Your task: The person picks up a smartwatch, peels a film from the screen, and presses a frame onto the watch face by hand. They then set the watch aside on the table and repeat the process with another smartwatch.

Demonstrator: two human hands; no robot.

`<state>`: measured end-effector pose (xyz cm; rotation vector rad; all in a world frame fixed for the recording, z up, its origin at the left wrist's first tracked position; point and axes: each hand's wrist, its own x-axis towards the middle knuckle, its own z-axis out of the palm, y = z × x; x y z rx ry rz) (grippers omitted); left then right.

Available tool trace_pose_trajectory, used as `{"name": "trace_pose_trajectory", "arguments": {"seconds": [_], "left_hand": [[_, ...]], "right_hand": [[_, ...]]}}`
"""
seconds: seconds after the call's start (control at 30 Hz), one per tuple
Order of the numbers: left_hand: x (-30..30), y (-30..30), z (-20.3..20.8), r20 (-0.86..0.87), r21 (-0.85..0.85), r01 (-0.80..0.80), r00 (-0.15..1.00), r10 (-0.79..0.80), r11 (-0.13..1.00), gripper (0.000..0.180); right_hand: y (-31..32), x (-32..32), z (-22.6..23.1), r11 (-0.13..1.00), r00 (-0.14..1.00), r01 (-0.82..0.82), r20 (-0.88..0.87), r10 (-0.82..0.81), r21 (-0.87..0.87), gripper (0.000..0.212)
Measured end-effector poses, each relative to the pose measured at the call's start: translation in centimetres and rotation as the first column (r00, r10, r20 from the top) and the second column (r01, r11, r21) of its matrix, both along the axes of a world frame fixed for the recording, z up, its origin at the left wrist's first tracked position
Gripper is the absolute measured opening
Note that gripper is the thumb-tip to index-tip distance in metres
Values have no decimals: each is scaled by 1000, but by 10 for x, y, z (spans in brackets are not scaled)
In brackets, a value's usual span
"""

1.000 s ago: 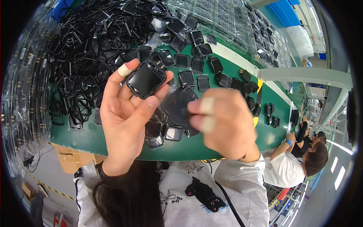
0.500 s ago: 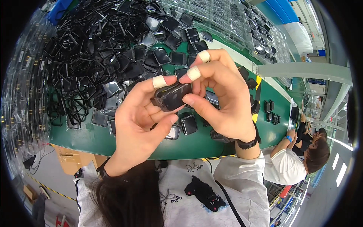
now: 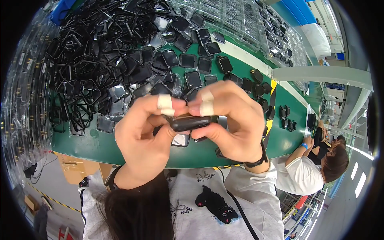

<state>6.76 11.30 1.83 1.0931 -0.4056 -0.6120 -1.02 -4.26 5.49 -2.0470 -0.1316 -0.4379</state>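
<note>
A heap of thin black rectangular frames (image 3: pixel 80 68) crowds the green counter (image 3: pixel 100 146) at left. The left hand (image 3: pixel 140 140) and right hand (image 3: pixel 236 124) both pinch one small black glossy square module (image 3: pixel 188 122) above the counter edge; uneven thumb pressure could probably crack it.

The scene is bright and evenly lit, with light that seems to come from above; long white lamps show at the lower right edge. Shadows are soft and short. The green table (image 3: pixel 100 144) looks evenly coloured, without a hot spot. Small glare sits on the glossy black screens (image 3: pixel 188 60) and on the clear plastic trays (image 3: pixel 240 16) at the top. The fisheye lens bends straight lines strongly near the rim, and black corners surround the round picture. The middle is sharp; the hands show almost no motion blur. Far parts at the right look small and less clear.
</note>
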Motion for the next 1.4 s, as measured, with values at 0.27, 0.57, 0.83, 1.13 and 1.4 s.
{"name": "trace_pose_trajectory", "arguments": {"seconds": [0.27, 0.57, 0.83, 1.13, 1.4], "left_hand": [[12, 2, -2, 474, -58, -14, 880, 40, 998, 18], [3, -1, 3, 330, -65, -26, 943, 46, 998, 20], [-4, -1, 4, 417, 7, -188, 893, 168, 982, 42], [-12, -5, -1, 774, -34, -296, 597, 213, 954, 42], [1, 3, 10, 779, -59, -158, 610, 145, 986, 30]], "right_hand": [[9, -6, -6, 996, 988, 65, 146, -56, -57, 29], [11, -13, -12, 988, 995, 87, 40, -92, 126, 27], [17, -11, 7, 991, 990, 136, -50, -135, 11, 26], [38, -11, -12, 894, 960, 266, 181, -213, -361, 29], [26, -25, -12, 978, 964, 191, 204, -171, -82, 25]]}}
